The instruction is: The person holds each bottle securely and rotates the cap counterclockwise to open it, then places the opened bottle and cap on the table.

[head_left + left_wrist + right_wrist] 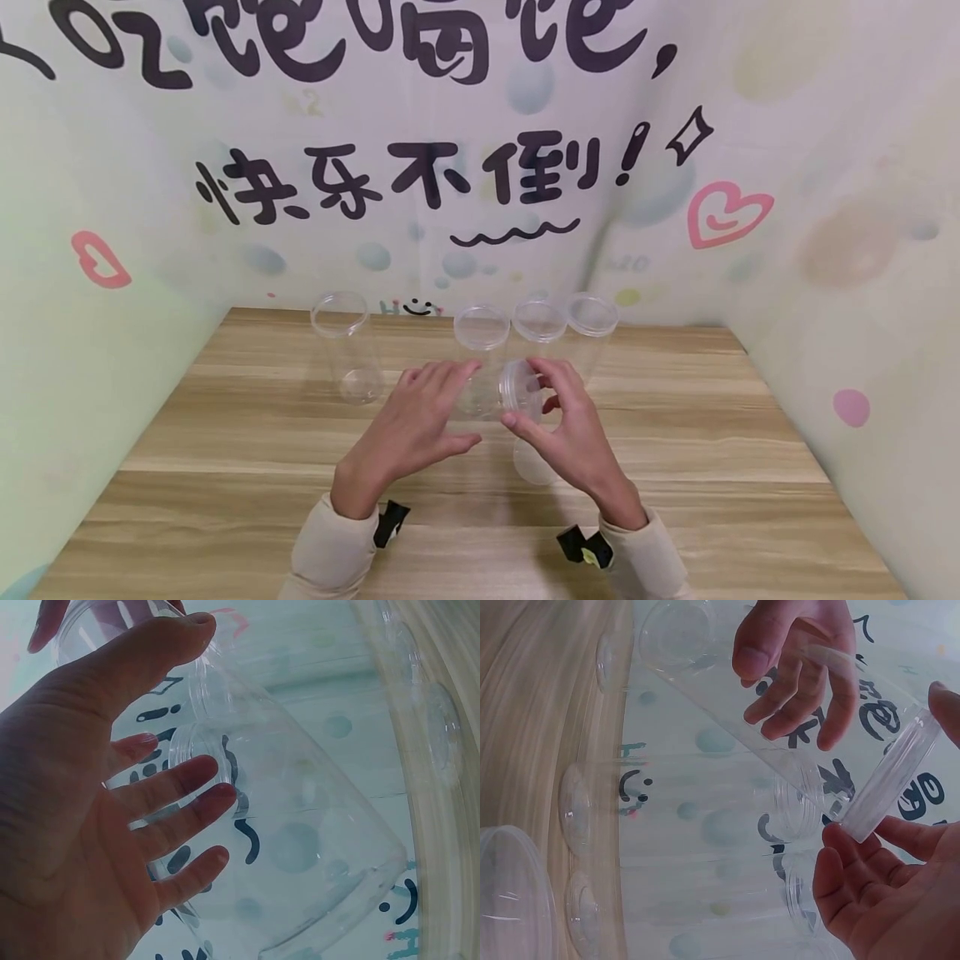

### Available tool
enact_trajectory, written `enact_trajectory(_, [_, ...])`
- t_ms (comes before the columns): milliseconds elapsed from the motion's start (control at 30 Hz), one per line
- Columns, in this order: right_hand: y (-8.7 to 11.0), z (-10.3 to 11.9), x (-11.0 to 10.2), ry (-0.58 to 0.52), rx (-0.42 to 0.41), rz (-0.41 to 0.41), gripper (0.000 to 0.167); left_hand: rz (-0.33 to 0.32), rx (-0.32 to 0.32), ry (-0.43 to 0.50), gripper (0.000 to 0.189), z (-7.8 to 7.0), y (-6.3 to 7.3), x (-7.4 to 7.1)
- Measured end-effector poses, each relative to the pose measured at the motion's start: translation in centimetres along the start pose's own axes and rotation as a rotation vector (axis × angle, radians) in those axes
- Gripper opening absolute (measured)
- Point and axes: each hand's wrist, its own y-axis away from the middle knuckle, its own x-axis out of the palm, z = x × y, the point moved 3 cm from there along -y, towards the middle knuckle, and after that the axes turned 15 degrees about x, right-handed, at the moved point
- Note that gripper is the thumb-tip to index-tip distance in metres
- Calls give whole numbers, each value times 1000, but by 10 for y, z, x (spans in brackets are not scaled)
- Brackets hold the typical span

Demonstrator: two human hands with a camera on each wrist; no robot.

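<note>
A clear, smooth plastic cylinder (489,400) lies sideways above the table (225,467), its ridged, translucent cap (517,390) toward 3 o'clock, pinched by the right hand (572,427). The left hand (416,417) spreads loosely at 9 o'clock; matching cylinders (482,327) stand toward 12.

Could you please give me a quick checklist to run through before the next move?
1. Right hand gripping the ridged end of the held container: ok.
2. Held container upright: not ok, it is tilted.
3. Left hand firmly closed around it: not ok, fingers are spread.
4. Ridged end sealed tight: cannot tell.
5. Four other containers standing on the table: ok.
</note>
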Motion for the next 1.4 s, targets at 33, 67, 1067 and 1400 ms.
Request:
enact_trajectory(33, [0, 0, 0, 1, -2, 2, 63, 1, -1, -1, 86, 0, 0, 0])
enact_trajectory(67, [0, 0, 0, 2, -5, 4, 63, 3, -1, -1, 86, 0, 0, 0])
enact_trajectory(1067, [1, 1, -1, -24, -90, 65, 69, -1, -12, -2, 88, 1, 1, 0])
enact_trajectory(1400, [0, 0, -2, -33, -22, 55, 69, -6, -12, 3, 87, 2, 2, 1])
